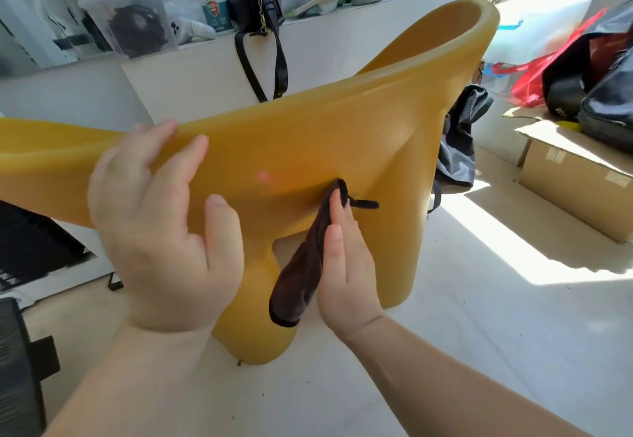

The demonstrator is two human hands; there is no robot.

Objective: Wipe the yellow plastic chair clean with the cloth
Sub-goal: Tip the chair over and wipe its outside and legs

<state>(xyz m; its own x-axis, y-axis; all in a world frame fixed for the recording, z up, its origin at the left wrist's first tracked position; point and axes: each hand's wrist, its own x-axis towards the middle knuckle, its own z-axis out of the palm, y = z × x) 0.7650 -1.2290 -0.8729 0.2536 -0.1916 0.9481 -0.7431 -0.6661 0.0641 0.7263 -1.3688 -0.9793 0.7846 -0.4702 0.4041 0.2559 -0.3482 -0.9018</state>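
Hands (pixel 161 238) (pixel 346 265) on smooth yellow chair (pixel 308 135), limp cloth (pixel 301 275)

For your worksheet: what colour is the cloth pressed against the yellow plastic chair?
Dark brown cloth; best seen in the head view.

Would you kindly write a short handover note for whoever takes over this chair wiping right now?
Left hand: open, laid flat against the yellow plastic chair just below its upper edge, steadying it.
Right hand: open, its straight fingers pressing the dark brown cloth against the chair's side. The cloth's lower end hangs free.
Chair: its leg is on the floor, directly in front of the person.
Done: the cloth is on the surface mid-wipe. How much is already clean cannot be told.
Left: wipe the rest of the chair, including the far curved part.
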